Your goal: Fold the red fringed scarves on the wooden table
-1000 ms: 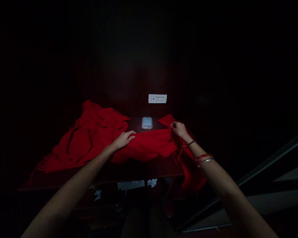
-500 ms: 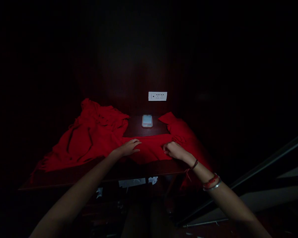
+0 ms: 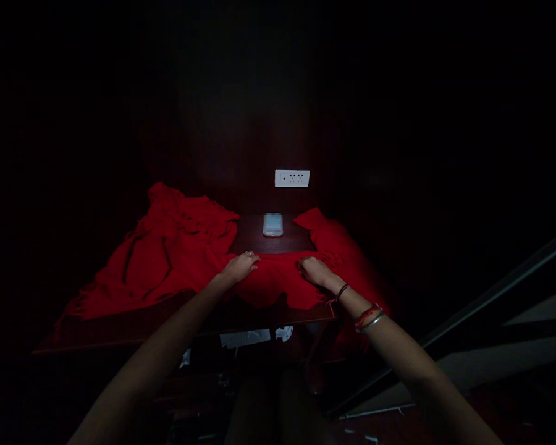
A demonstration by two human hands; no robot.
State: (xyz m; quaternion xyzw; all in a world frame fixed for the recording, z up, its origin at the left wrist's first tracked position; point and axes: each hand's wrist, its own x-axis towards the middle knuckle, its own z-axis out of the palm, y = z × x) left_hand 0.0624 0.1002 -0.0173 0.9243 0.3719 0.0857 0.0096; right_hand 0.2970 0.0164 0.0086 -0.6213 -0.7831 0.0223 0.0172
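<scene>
A red fringed scarf lies across the front of a dark wooden table, its near edge wavy. My left hand is closed on the scarf's upper edge, with a ring on one finger. Opposite it, my right hand pinches the same cloth, fingers curled inward and partly hidden. A stretch of scarf spans the gap between both hands. To the left spreads a larger heap of crumpled red fringed cloth; whether it is one piece with the scarf I cannot tell.
A phone with a lit screen lies behind the scarf. Above it a white socket plate is on the wall. More red cloth drapes off the table's right side. Pale papers show below the table edge. The surroundings are very dark.
My right hand has moved slightly left, and my left hand's fingers have curled onto the cloth. The scarf between them has bunched, its near edge now wavy.
</scene>
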